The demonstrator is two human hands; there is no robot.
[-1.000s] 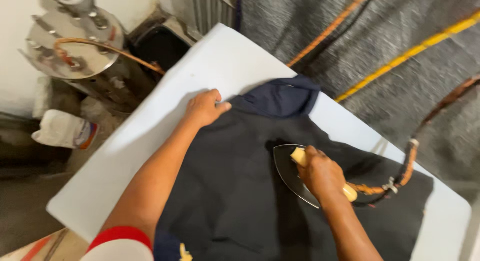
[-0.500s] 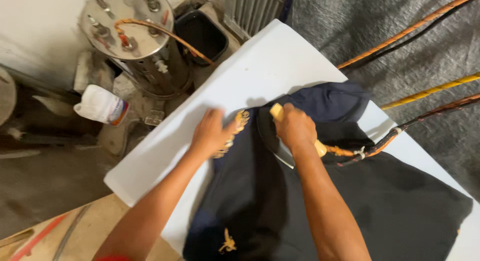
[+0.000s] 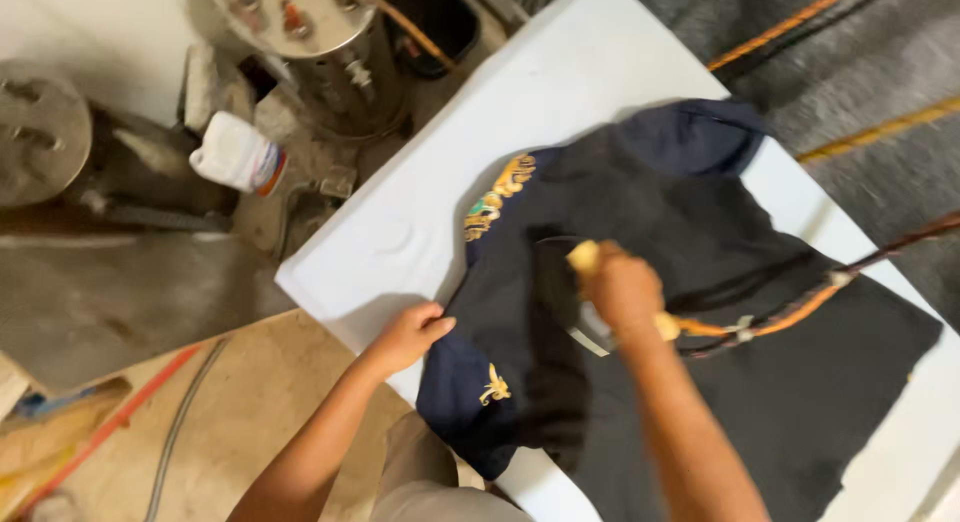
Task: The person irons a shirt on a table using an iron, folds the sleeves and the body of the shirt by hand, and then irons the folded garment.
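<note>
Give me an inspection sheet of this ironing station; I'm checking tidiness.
Surface: white padded board, mostly covered.
Job's things: dark navy garment with gold embroidery spread flat; iron on it.
Clutter: white plastic jug lying on the floor.
Grips: left hand pinches the garment's edge; right hand closed on the iron's handle.
Cables: orange-and-dark cord trails across the garment.
Surroundings: metal boiler tank, grey blanket.

The right hand (image 3: 625, 290) hides most of the iron (image 3: 572, 312); the garment (image 3: 700, 312) runs off the bottom edge.
</note>
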